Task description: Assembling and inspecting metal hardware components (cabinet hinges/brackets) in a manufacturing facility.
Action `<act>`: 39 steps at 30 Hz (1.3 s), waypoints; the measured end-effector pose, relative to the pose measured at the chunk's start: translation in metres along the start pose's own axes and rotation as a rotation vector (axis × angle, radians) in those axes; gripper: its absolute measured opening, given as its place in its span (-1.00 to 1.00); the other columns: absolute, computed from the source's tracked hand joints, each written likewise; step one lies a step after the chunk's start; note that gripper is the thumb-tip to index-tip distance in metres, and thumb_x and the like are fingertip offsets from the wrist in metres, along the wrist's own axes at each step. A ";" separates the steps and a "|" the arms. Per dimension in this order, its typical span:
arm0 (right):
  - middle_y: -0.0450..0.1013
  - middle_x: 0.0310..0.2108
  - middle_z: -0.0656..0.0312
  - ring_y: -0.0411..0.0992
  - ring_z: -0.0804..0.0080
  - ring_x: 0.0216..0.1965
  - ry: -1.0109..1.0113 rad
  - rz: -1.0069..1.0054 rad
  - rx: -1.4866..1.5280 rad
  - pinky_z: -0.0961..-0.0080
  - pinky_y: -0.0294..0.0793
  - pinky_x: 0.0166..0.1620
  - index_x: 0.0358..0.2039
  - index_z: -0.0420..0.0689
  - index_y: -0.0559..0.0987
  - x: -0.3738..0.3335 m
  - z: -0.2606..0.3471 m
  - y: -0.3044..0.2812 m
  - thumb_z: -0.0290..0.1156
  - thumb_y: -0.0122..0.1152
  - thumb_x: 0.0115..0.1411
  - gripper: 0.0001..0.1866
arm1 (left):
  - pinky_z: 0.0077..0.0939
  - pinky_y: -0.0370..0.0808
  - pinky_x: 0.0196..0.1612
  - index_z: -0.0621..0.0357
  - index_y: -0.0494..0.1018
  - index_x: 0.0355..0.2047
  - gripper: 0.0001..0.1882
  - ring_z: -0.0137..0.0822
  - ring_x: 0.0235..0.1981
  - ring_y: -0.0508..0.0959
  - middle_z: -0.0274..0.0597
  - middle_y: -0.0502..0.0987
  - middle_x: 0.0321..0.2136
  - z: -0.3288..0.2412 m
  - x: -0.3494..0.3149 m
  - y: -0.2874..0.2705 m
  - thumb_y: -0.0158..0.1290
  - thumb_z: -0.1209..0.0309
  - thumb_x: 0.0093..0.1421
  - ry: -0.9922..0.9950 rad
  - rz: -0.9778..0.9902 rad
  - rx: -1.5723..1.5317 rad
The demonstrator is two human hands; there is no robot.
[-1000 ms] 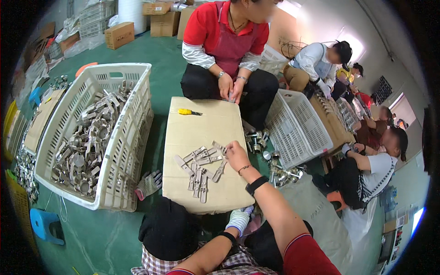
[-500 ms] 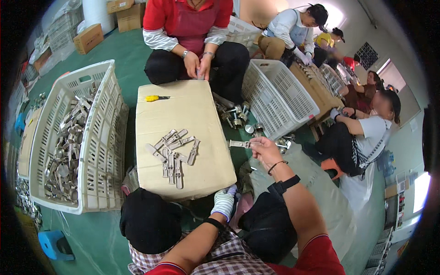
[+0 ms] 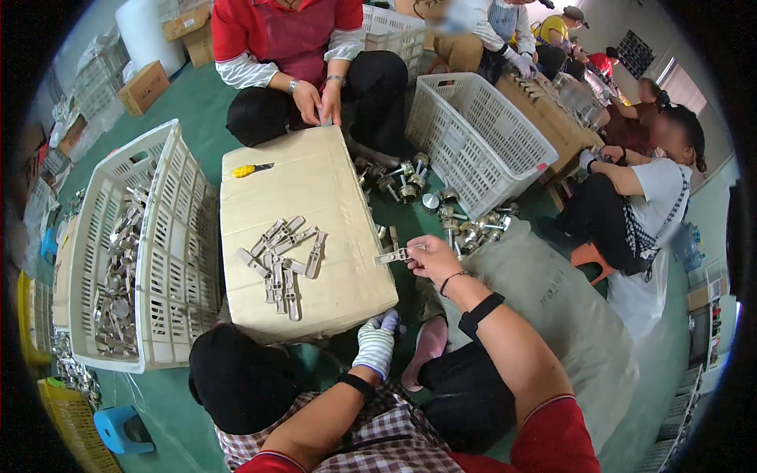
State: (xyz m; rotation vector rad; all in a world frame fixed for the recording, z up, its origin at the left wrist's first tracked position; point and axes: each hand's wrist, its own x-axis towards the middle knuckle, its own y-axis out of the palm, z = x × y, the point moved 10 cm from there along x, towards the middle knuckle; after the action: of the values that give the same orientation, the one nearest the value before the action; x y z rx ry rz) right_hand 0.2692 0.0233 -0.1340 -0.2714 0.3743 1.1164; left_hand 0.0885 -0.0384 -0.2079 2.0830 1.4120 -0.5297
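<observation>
My bare right hand (image 3: 432, 258) pinches a small, flat, grey-beige slotted piece (image 3: 392, 256) by one end. The piece points left, over the right edge of a cardboard-topped box (image 3: 347, 292). Several similar slotted pieces (image 3: 293, 299) lie in a loose cluster on that top, some overlapping. My left hand (image 3: 375, 345), in a striped white glove with greyish fingertips, is low beside the box's near right corner. Its fingers look loosely stretched, and I make out nothing in them. A yellow-handled cutter (image 3: 251, 169) lies near the far left of the top.
At left, a white crate (image 3: 162, 307) holds many metal parts. Another white crate (image 3: 473, 150) stands beyond the box's right side, with metal fittings (image 3: 469, 229) piled near it. A co-worker's hands (image 3: 318, 106) are at the far edge. A grey-green sack (image 3: 544, 307) lies right; a blue stool (image 3: 124, 430) stands left.
My right hand has moved left with the slotted piece, which now overlaps the box's edge. My left glove's fingers look more raised. The whole view has shifted slightly.
</observation>
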 end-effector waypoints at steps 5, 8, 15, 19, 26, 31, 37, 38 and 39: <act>0.48 -0.47 0.13 0.49 0.41 -0.48 -0.142 -0.061 -0.141 0.54 0.45 -0.41 -0.38 -0.30 0.46 0.012 -0.021 0.000 -0.49 0.11 0.06 -0.86 | -0.63 0.31 -0.41 0.27 0.45 -0.25 -0.73 -0.54 -0.53 0.34 -0.35 0.48 -0.52 -0.020 -0.008 0.007 -0.03 0.29 0.20 0.072 -0.016 0.031; 0.48 -0.48 0.08 0.50 0.40 -0.47 -0.192 -0.115 -0.242 0.51 0.46 -0.37 -0.37 -0.30 0.47 0.012 -0.029 0.002 -0.48 0.12 0.03 -0.84 | -0.62 0.32 -0.41 0.28 0.45 -0.23 -0.73 -0.53 -0.53 0.35 -0.35 0.48 -0.51 -0.021 -0.007 0.006 -0.03 0.31 0.21 0.088 -0.021 0.021; 0.46 -0.38 0.27 0.48 0.49 -0.36 -0.047 -0.068 -0.273 0.50 0.38 -0.44 -0.32 -0.13 0.43 0.006 -0.043 0.009 -0.41 0.08 0.12 -0.88 | -0.60 0.35 -0.38 0.31 0.44 -0.18 -0.73 -0.51 -0.51 0.37 -0.32 0.49 -0.44 -0.019 -0.007 0.006 -0.05 0.36 0.21 0.055 -0.002 -0.016; 0.48 -0.42 0.17 0.48 0.42 -0.39 -0.099 -0.113 -0.296 0.48 0.43 -0.34 -0.36 -0.20 0.47 0.006 -0.042 0.005 -0.42 0.14 0.05 -0.84 | -0.60 0.36 -0.37 0.31 0.43 -0.18 -0.73 -0.51 -0.50 0.37 -0.32 0.49 -0.44 -0.011 -0.001 0.006 -0.05 0.36 0.22 0.056 0.017 -0.019; 0.47 -0.45 0.15 0.45 0.43 -0.46 -0.077 -0.121 -0.224 0.49 0.44 -0.41 -0.39 -0.22 0.50 0.004 -0.045 0.005 -0.43 0.16 0.02 -0.84 | -0.60 0.37 -0.35 0.30 0.43 -0.16 -0.72 -0.51 -0.48 0.38 -0.31 0.49 -0.40 -0.015 -0.005 0.006 -0.04 0.35 0.21 0.029 0.004 -0.038; 0.47 -0.48 0.17 0.44 0.43 -0.47 -0.069 -0.102 -0.192 0.49 0.43 -0.43 -0.40 -0.21 0.51 0.005 -0.045 0.009 -0.42 0.16 0.02 -0.85 | -0.61 0.37 -0.36 0.30 0.43 -0.17 -0.73 -0.52 -0.48 0.38 -0.32 0.49 -0.40 -0.010 0.000 0.001 -0.04 0.36 0.21 0.059 -0.015 -0.008; 0.48 -0.49 0.14 0.45 0.41 -0.47 -0.156 -0.112 -0.332 0.48 0.42 -0.37 -0.43 -0.21 0.52 0.009 -0.043 0.003 -0.43 0.17 -0.01 -0.86 | -0.61 0.38 -0.35 0.30 0.42 -0.15 -0.72 -0.52 -0.47 0.39 -0.31 0.50 -0.37 -0.023 -0.011 0.008 -0.04 0.37 0.21 0.020 -0.011 -0.023; 0.49 -0.49 0.13 0.46 0.40 -0.47 -0.172 -0.119 -0.360 0.48 0.41 -0.36 -0.44 -0.21 0.52 0.009 -0.041 0.003 -0.43 0.17 -0.01 -0.87 | -0.61 0.38 -0.34 0.29 0.41 -0.14 -0.72 -0.52 -0.47 0.39 -0.30 0.50 -0.37 -0.024 -0.011 0.008 -0.04 0.37 0.21 0.027 -0.009 -0.026; 0.49 -0.50 0.13 0.46 0.40 -0.47 -0.160 -0.120 -0.351 0.48 0.42 -0.36 -0.44 -0.21 0.52 0.009 -0.041 0.004 -0.44 0.17 -0.01 -0.87 | -0.61 0.38 -0.34 0.29 0.41 -0.14 -0.72 -0.52 -0.47 0.40 -0.30 0.50 -0.36 -0.022 -0.009 0.008 -0.04 0.37 0.21 0.034 -0.005 -0.029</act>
State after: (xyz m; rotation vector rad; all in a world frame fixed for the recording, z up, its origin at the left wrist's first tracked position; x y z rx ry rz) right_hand 0.2630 0.0161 -0.1754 -0.5037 0.0171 1.0740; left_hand 0.0928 -0.0329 -0.1837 2.0750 1.4364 -0.4748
